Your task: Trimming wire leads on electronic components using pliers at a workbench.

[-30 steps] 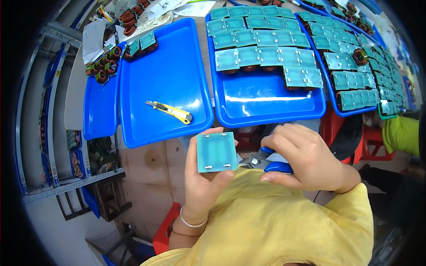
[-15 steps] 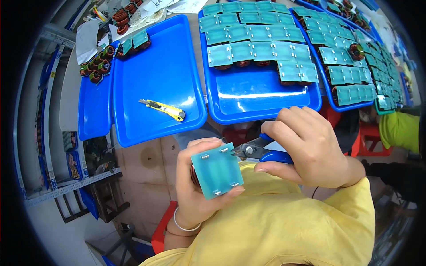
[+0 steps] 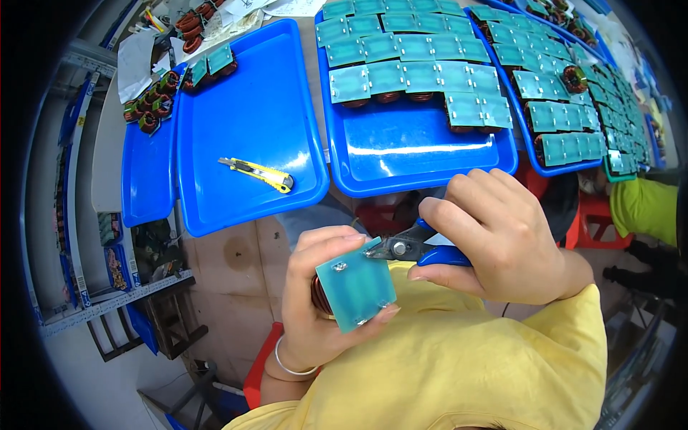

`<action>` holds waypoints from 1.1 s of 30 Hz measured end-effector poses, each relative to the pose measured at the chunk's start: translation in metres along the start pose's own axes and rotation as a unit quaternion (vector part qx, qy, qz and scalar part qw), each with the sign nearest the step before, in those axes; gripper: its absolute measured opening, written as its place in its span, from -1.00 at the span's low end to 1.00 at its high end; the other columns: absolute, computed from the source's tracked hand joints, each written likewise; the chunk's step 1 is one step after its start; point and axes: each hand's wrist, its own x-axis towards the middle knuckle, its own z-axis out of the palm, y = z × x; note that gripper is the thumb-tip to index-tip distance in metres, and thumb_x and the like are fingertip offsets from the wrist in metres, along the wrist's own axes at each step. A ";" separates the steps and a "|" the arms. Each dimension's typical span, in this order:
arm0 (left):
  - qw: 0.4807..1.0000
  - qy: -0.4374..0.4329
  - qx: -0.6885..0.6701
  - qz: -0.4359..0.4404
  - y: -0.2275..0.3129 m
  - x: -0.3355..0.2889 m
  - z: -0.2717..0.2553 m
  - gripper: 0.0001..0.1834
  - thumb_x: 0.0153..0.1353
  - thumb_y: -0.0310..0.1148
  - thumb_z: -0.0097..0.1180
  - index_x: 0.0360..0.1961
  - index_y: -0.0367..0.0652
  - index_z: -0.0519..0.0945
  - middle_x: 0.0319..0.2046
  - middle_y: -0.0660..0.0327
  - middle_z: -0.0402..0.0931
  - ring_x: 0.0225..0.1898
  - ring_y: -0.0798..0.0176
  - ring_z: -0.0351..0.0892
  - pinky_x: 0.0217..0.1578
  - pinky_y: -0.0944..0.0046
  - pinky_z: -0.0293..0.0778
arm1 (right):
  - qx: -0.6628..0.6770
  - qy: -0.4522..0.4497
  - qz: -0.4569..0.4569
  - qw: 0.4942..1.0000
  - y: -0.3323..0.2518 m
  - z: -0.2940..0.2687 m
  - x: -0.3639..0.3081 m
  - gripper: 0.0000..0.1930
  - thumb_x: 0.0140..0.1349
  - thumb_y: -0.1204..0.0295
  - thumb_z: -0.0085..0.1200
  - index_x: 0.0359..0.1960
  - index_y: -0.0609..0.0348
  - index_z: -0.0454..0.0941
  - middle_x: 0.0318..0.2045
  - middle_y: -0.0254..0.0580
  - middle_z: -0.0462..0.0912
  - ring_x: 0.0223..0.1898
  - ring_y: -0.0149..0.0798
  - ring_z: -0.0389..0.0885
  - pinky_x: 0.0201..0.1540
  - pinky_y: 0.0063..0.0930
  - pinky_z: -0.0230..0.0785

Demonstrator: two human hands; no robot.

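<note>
My left hand (image 3: 315,301) is closed round a copper-wound coil with a square green circuit board (image 3: 356,290) on it. The board's flat face, with solder points near its corners, is turned up; the coil (image 3: 321,295) shows only at the board's left edge. In my right hand (image 3: 502,244) are blue-handled wire cutters (image 3: 412,249), fingers wrapped round the grips. The cutters' jaw tips touch the upper right solder point of the board. Whether the jaws are fully closed there I cannot make out.
Beyond my hands stands a blue tray (image 3: 251,165) with a yellow utility knife (image 3: 258,175) and a few boards. To its right, another blue tray (image 3: 423,183) holds rows of green boards on coils. Bare coils (image 3: 152,104) lie at far left. A red stool (image 3: 591,218) is at right.
The cutters' tips have come down onto the board's upper right solder point. My left hand has tilted the board and moved it slightly lower.
</note>
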 end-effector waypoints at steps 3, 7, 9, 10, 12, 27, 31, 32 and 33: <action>0.999 0.034 0.025 -0.003 -0.001 -0.003 0.002 -0.24 -0.21 -0.03 0.39 -0.10 -0.27 0.31 -0.24 0.05 0.35 -0.19 0.19 0.37 -0.18 0.26 0.34 | -0.002 -0.003 -0.003 1.000 -0.001 0.000 0.000 -0.53 -0.07 0.04 0.17 -0.34 0.21 0.45 -0.53 -0.20 0.32 -0.51 -0.18 0.36 -0.44 -0.38 0.20; 1.000 -0.012 0.016 -0.004 0.003 -0.001 -0.002 -0.29 -0.23 -0.44 0.40 -0.01 -0.27 0.31 -0.15 0.02 0.36 -0.12 0.12 0.40 -0.14 0.26 0.37 | 0.008 -0.023 0.005 1.000 0.000 0.002 -0.001 -0.56 -0.05 0.07 0.17 -0.35 0.20 0.44 -0.54 -0.21 0.33 -0.51 -0.18 0.37 -0.45 -0.39 0.22; 1.000 -0.015 0.006 -0.019 0.001 -0.002 -0.002 -0.29 -0.22 -0.45 0.39 0.00 -0.27 0.30 -0.15 0.03 0.36 -0.12 0.11 0.41 -0.13 0.25 0.37 | 0.026 -0.022 0.009 0.999 0.002 0.007 -0.003 -0.57 -0.04 0.07 0.17 -0.36 0.20 0.44 -0.54 -0.21 0.34 -0.52 -0.17 0.38 -0.46 -0.37 0.23; 0.999 -0.016 0.002 -0.031 -0.002 -0.003 -0.002 -0.29 -0.22 -0.46 0.39 0.00 -0.26 0.30 -0.15 0.04 0.35 -0.14 0.15 0.41 -0.15 0.28 0.38 | 0.043 -0.021 0.012 0.999 0.003 0.011 -0.005 -0.59 -0.04 0.08 0.16 -0.37 0.19 0.43 -0.54 -0.21 0.35 -0.53 -0.17 0.39 -0.48 -0.36 0.24; 0.999 -0.018 -0.004 -0.046 -0.003 -0.006 0.000 -0.29 -0.22 -0.47 0.38 0.01 -0.26 0.30 -0.15 0.06 0.34 -0.15 0.19 0.42 -0.17 0.31 0.39 | 0.072 -0.040 0.027 0.996 0.007 0.018 -0.007 -0.60 -0.01 0.10 0.16 -0.37 0.19 0.42 -0.55 -0.18 0.38 -0.52 -0.13 0.42 -0.47 -0.33 0.25; 0.816 -0.086 -0.203 -0.534 -0.153 -0.087 0.036 -0.67 0.24 -0.16 0.03 -0.29 -0.27 0.42 -0.60 0.29 0.40 -0.62 0.49 0.36 -0.62 0.52 0.27 | 0.386 -0.460 0.324 0.730 0.060 0.215 -0.066 -0.45 0.23 -0.05 -0.16 -0.46 0.28 0.55 -0.52 0.00 0.59 -0.48 -0.05 0.55 -0.34 -0.25 0.37; 0.849 -0.004 -0.273 -0.452 -0.122 -0.073 0.028 -0.68 0.26 -0.28 -0.02 -0.10 -0.31 0.36 -0.48 0.20 0.42 -0.52 0.42 0.41 -0.53 0.46 0.33 | 0.331 -0.293 0.280 0.852 0.040 0.158 -0.050 -0.49 0.22 -0.03 -0.11 -0.38 0.28 0.48 -0.56 0.02 0.55 -0.46 0.01 0.55 -0.40 -0.25 0.36; 0.849 -0.004 -0.273 -0.453 -0.109 -0.065 0.025 -0.68 0.26 -0.28 -0.02 -0.10 -0.31 0.36 -0.48 0.20 0.42 -0.52 0.42 0.41 -0.53 0.46 0.33 | 0.332 -0.294 0.281 0.851 0.035 0.139 -0.044 -0.49 0.22 -0.03 -0.11 -0.38 0.28 0.48 -0.56 0.02 0.55 -0.46 0.01 0.55 -0.40 -0.25 0.36; 0.869 -0.015 -0.262 -0.420 -0.095 -0.058 0.021 -0.66 0.24 -0.34 -0.03 -0.03 -0.30 0.32 -0.42 0.19 0.43 -0.50 0.41 0.41 -0.50 0.45 0.34 | 0.295 -0.248 0.241 0.891 0.028 0.121 -0.038 -0.56 0.19 0.03 -0.05 -0.32 0.26 0.45 -0.53 0.01 0.53 -0.43 0.03 0.53 -0.38 -0.25 0.35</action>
